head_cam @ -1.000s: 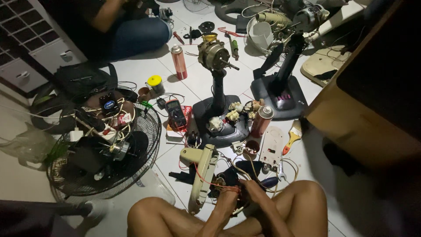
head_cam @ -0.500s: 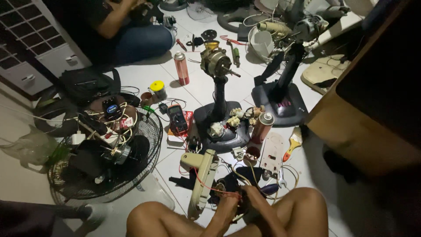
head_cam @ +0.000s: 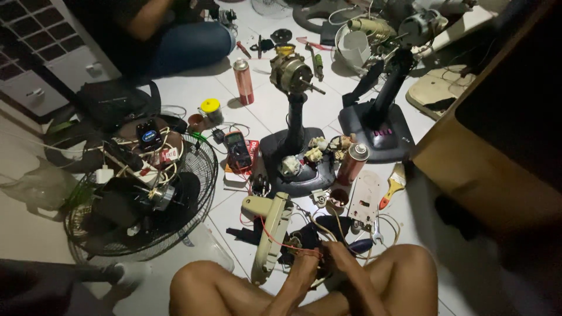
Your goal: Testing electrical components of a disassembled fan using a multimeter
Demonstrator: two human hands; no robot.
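I sit on a white tiled floor with my knees drawn up. My left hand (head_cam: 305,264) and my right hand (head_cam: 338,256) meet low in the frame over a tangle of red and pale wires (head_cam: 293,244) and a small dark part. Both hands pinch these wires; the exact grip is hard to make out in the dim light. A cream plastic fan housing (head_cam: 270,235) lies just left of my left hand, joined to the wires. A blue-handled tool (head_cam: 362,244) lies right of my right hand.
A black fan stand with a bare motor (head_cam: 293,76) stands ahead, a second stand (head_cam: 377,123) to its right. A wire fan guard (head_cam: 140,199) filled with parts lies left. A multimeter (head_cam: 238,149), two spray cans, a paintbrush (head_cam: 391,187) and a seated person (head_cam: 175,41) are around.
The camera has tilted slightly, shifting the scene in the frame. My hands stay together on the wires with little visible movement.
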